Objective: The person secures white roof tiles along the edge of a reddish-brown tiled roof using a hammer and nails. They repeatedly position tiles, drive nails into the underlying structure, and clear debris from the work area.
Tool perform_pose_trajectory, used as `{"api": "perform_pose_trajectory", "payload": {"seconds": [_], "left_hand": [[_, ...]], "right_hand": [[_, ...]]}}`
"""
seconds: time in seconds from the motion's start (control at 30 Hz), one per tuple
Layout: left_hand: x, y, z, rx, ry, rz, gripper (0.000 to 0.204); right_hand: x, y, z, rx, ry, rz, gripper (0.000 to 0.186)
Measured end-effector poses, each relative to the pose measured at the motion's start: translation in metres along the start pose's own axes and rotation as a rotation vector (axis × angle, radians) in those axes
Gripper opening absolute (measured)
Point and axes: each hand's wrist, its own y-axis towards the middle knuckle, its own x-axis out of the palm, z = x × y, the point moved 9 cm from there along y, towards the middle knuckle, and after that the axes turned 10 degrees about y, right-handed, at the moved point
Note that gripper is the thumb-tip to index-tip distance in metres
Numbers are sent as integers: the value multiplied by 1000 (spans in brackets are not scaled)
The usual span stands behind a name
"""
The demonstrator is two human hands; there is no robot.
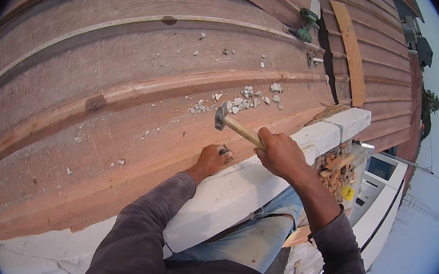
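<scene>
My right hand (280,153) is wrapped round the wooden handle of a hammer (244,133). Its dark steel head is raised above the roof sheet, up and slightly right of my left hand (209,161). That left hand is closed on a short dark metal piece (224,151), mostly hidden by the fingers, so its kind is unclear. Both hands are over the inner edge of a white-plastered wall top (227,196), where it meets the reddish corrugated roof (134,109). Broken grey rubble (245,98) lies on the sheet beyond the hammer head.
A green cordless drill (304,25) lies at the far right of the roof, with another hammer (314,59) nearby. A wooden plank (349,50) crosses the farther sheets. Broken brick (336,169) and a yellow object (348,193) are below the wall at right.
</scene>
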Motion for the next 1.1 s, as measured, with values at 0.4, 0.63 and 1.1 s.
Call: {"api": "perform_pose_trajectory", "payload": {"seconds": [0.4, 0.63, 1.1], "left_hand": [[-2, -1, 2, -20, -23, -5, 26], [5, 1, 2, 35, -31, -16, 34], [-6, 4, 0, -23, 67, 63, 38]], "right_hand": [[16, 13, -18, -10, 31, 38, 26], [33, 12, -8, 10, -223, -57, 18], [-1, -30, 32, 100, 218, 144, 26]]}}
